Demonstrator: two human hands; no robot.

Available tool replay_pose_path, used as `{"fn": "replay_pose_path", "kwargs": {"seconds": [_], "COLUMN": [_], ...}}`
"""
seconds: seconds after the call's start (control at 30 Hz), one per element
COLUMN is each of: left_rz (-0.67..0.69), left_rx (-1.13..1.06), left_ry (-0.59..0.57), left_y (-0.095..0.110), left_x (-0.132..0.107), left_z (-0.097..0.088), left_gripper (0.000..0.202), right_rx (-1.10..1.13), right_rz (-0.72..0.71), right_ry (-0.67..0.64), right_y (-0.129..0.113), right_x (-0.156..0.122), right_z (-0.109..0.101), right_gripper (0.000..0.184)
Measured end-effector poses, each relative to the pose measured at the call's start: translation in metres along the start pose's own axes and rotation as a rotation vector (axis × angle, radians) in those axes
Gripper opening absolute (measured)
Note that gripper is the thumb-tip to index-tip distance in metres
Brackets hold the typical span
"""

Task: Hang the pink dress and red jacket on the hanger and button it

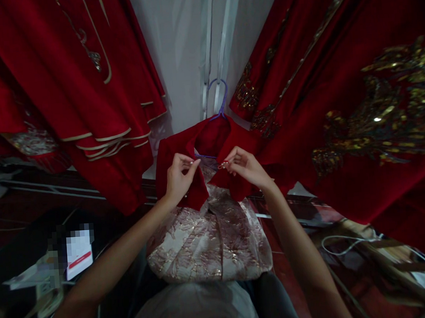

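Note:
A small red jacket (174, 149) hangs on a purple hanger (224, 98) in front of me, over a pale brocade skirt (203, 246) with a glinting pink pattern. The jacket's front is apart in the middle. My left hand (179, 178) pinches the edge of its left front between thumb and fingers; a tiny pale bead or button shows at the fingertips. With thumb and forefinger closed, my right hand (245, 166) holds a small beaded trim with a thin loop (223, 166) at the edge of the right front. How the trim is attached is too small to tell.
Red garments with pale piping (111, 103) hang at left. At right hang red garments with gold sequin embroidery (379, 115). White metal poles (223, 43) stand behind the hanger. A power strip (50, 293) and a white-and-red box or card (79, 263) lie low at left; a white cable (342, 252) curls at right.

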State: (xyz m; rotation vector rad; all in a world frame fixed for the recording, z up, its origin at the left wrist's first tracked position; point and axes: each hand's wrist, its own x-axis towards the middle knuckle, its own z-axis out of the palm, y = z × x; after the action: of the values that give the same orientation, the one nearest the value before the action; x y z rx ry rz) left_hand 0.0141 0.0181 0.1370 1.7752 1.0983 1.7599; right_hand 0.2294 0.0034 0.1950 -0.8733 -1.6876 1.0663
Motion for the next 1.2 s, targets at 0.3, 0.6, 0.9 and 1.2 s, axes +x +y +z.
{"fn": "replay_pose_path", "kwargs": {"seconds": [0.3, 0.6, 0.9, 1.2], "left_rz": [-0.206, -0.160, -0.235, -0.225], "left_rx": [-0.267, -0.268, -0.288, -0.252], "left_ry": [-0.219, -0.233, -0.221, -0.221], "left_y": [0.003, 0.004, 0.008, 0.006], "left_x": [0.013, 0.009, 0.009, 0.014], "left_z": [0.013, 0.009, 0.011, 0.011], "left_gripper": [0.027, 0.030, 0.031, 0.029], "right_rx": [-0.087, -0.076, -0.119, -0.321], "right_rz": [-0.048, -0.047, -0.078, -0.153], "right_ry": [-0.051, -0.069, 0.053, 0.171], "right_y": [0.018, 0.023, 0.031, 0.028], "right_x": [0.017, 0.017, 0.018, 0.014], "right_z": [0.019, 0.020, 0.028, 0.037], "right_gripper": [0.022, 0.021, 0.026, 0.024]}}
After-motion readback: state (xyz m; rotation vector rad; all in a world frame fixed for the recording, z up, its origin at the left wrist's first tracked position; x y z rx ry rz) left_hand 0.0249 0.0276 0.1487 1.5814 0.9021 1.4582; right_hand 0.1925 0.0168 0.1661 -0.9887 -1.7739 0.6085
